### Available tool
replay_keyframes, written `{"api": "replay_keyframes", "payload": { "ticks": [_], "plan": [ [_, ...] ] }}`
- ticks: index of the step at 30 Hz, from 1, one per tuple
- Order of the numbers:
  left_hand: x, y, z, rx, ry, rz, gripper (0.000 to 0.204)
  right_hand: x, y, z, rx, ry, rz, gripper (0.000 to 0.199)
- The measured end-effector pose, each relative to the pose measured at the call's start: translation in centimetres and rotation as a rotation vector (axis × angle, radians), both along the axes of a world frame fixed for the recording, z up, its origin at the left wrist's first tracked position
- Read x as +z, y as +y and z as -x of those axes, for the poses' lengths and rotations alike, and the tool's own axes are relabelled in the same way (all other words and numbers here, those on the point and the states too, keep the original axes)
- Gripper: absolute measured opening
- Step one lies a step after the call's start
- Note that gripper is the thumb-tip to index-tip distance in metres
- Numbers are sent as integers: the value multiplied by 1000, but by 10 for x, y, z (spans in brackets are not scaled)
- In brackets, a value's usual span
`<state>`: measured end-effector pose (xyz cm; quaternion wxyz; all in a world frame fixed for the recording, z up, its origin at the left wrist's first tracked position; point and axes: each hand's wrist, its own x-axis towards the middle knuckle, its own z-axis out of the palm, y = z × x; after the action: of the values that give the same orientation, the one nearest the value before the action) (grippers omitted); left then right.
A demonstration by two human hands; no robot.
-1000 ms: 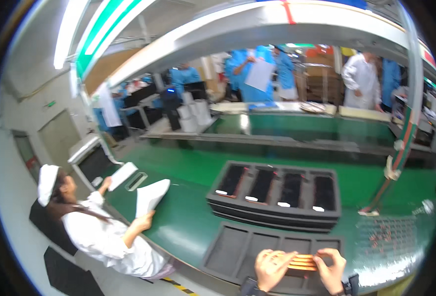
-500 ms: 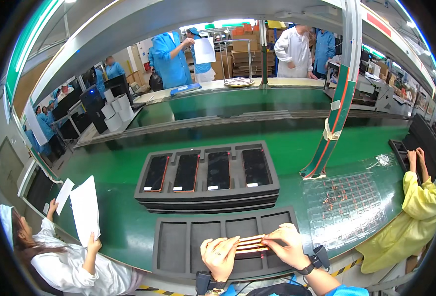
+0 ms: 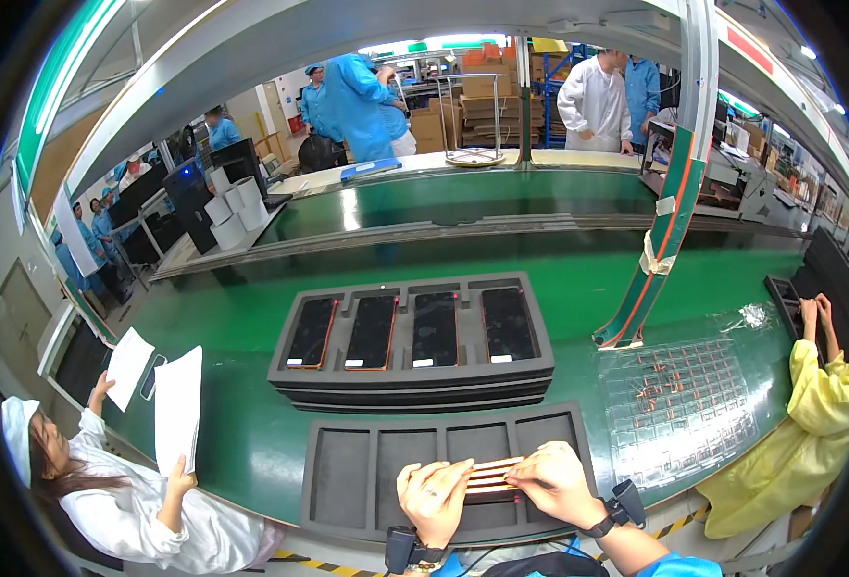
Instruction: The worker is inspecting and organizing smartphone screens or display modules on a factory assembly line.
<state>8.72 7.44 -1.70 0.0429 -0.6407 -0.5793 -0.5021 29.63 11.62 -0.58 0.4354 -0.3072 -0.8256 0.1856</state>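
Note:
Between my two hands is a copper-striped piece, its bright strips parallel with dark gaps. My left hand pinches its left end, and my right hand pinches its right end. Whether it is one part or several stacked pieces I cannot tell. Below it lies a dark grey foam tray with wide rectangular recesses; my hands cover part of its right half. Just beyond, on a stack of similar foam trays, the top one carries several flat black-screened panels with orange edges and white labels.
Clear plastic trays with small orange parts lie right on the green bench. A green post rises behind them. At left, a person in white holds papers; at right, a person in yellow reaches into a black box.
The view has shifted slightly; my hands keep the copper-striped piece over the tray. The person at left has moved the papers apart, and a phone-like thing shows between them. People behind have shifted.

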Motion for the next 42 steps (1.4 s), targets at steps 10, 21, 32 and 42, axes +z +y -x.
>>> {"api": "replay_keyframes", "payload": {
  "ticks": [10, 21, 32, 42],
  "plan": [
    [2, 1, 4, 19, 37, -19, 19, 21, -10, 4, -104, -269, -161, 33],
    [9, -6, -8, 13, 47, -111, 27, 47, -20, 40, -67, 193, 64, 4],
    [7, -7, 0, 24, 55, -108, 26, 46, -29, 21, -71, -46, -58, 12],
    [4, -4, -5, 4, 45, -108, 27, 44, -25, 12, -9, 8, -89, 13]
  ]
}}
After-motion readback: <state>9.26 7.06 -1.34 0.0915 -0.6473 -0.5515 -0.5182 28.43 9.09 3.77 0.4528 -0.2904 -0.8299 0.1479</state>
